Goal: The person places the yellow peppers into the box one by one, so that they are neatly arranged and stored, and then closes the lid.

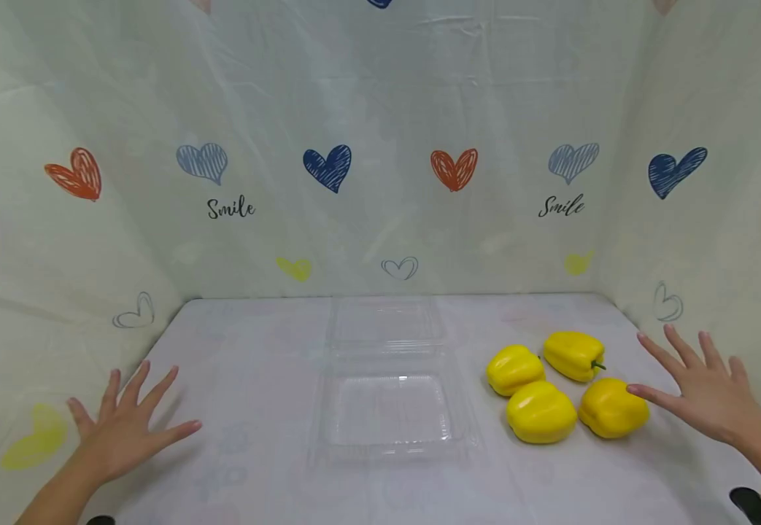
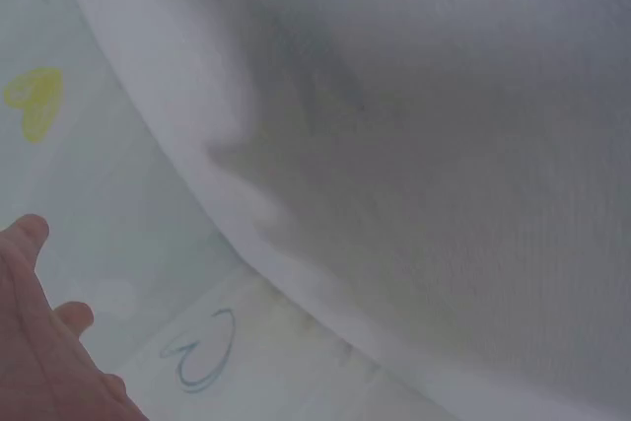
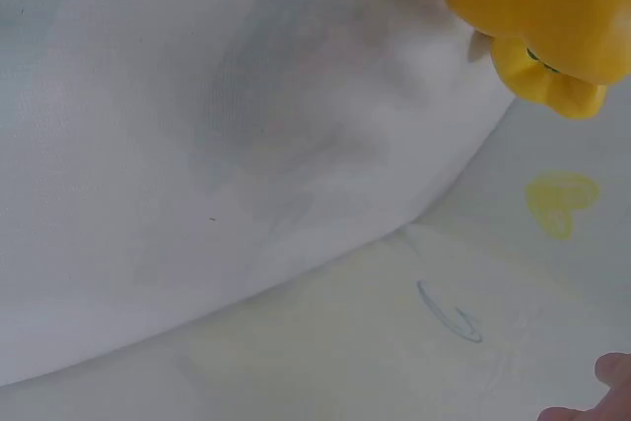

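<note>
Several yellow bell peppers point(image 1: 541, 413) lie grouped on the right half of the table; one at the back shows a green stem. Left of them, in the middle, a clear plastic clamshell box point(image 1: 389, 456) stands with its lid point(image 1: 385, 321) folded back toward the far edge. My left hand point(image 1: 120, 437) hovers over the table's left side, fingers spread, holding nothing. On the other side my right hand point(image 1: 715, 394) is spread in the same way, its thumb close to the nearest right pepper point(image 1: 613, 408). In the right wrist view, yellow peppers point(image 3: 542, 7) fill the top right corner.
A white cloth covers the table point(image 1: 242, 379). Pale sheets printed with hearts and the word Smile form a back wall point(image 1: 387, 226) and side walls point(image 1: 748, 277), close beside both hands. Shadows of the hands fall on the cloth.
</note>
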{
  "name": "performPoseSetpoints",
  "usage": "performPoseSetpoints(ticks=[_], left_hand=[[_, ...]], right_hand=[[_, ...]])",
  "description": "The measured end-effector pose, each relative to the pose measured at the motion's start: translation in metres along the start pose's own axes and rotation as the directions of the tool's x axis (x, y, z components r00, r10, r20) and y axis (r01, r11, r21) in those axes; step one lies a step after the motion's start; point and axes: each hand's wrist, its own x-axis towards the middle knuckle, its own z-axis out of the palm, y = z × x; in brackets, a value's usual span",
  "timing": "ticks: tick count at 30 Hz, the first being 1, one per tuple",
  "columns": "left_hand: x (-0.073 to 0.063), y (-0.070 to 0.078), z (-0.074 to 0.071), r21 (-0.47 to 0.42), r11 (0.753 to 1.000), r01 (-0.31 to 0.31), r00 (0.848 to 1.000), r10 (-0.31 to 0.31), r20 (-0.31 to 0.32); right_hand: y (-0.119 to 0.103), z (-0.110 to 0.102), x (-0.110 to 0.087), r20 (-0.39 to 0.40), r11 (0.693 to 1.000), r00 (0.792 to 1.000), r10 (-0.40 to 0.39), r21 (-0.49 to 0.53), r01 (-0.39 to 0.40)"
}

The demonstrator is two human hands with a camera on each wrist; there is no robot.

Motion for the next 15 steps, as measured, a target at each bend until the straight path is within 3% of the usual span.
performPoseSetpoints(ticks=[8,15], left_hand=[[0.001,0.009,0.002,-0.120,0.992,0.033,0.999,-0.033,0.003],[0.004,0.017,0.003,-0.204,0.978,0.030,0.999,-0.025,0.024]], right_hand=[[-0.009,-0.003,-0.002,-0.029,0.997,0.997,-0.070,0.024,0.071],[-0.018,-0.007,-0.002,-0.073,0.987,0.989,-0.130,0.084,0.136]])
